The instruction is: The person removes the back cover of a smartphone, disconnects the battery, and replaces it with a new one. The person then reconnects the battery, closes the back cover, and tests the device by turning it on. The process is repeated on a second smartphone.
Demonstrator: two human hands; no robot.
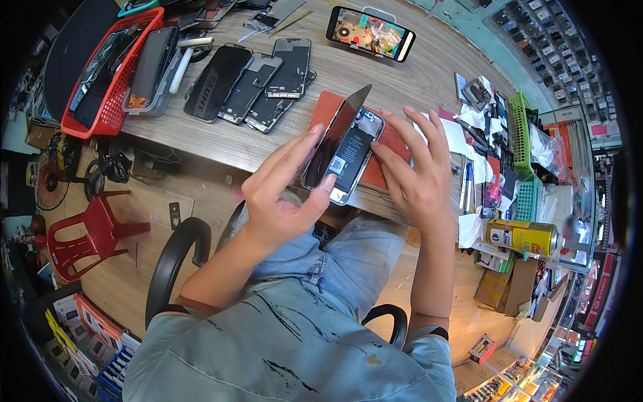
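An opened smartphone (353,155) lies over a red-orange mat (390,175) at the desk's near edge, its internals showing and its dark screen panel (335,130) raised along the left side. My left hand (281,187) grips the phone, thumb on the lower inner face and fingers at the raised panel. My right hand (418,174) has its fingers spread, one fingertip touching the phone's right edge; its thumb is not clearly visible.
Several detached phone screens (250,86) lie beside a red basket (108,114). A propped phone (368,33) shows a video at the back. Tools and papers crowd the right side near green baskets (522,127) and a yellow spray can (519,234). A red chair (90,234) stands left.
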